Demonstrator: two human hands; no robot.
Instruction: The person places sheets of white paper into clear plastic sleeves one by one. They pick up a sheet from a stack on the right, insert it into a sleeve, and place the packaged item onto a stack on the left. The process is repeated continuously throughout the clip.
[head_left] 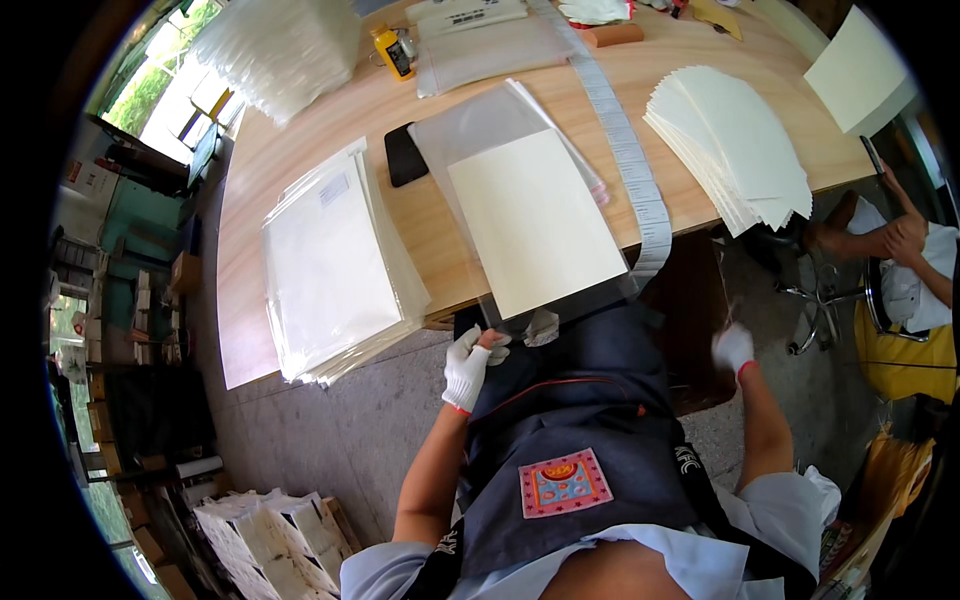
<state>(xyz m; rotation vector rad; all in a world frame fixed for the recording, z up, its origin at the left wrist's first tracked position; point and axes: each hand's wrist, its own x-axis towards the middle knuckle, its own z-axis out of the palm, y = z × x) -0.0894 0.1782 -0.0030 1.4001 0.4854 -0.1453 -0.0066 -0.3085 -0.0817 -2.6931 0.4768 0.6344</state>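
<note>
My left hand [466,370], in a white glove with the thumb tip bare, pinches the near left corner of a clear plastic sleeve [578,303] at the table's front edge. A cream sheet of card [540,225] lies over this sleeve, on a stack of clear sleeves [480,118]. Beside my left hand is a small crumpled whitish piece [542,327]; I cannot make out what it is. My right hand [734,347], also gloved, hangs off the table to the right, near a long strip of printed labels [652,222]. Motion smears its fingers.
Filled sleeves [335,265] are piled at left, and fanned cream cards [735,145] lie at right. A black phone [404,156], a yellow bottle [392,52] and bundled plastic [280,50] are farther back. Another person [905,240] sits at far right. Stacked white boxes [270,540] stand lower left.
</note>
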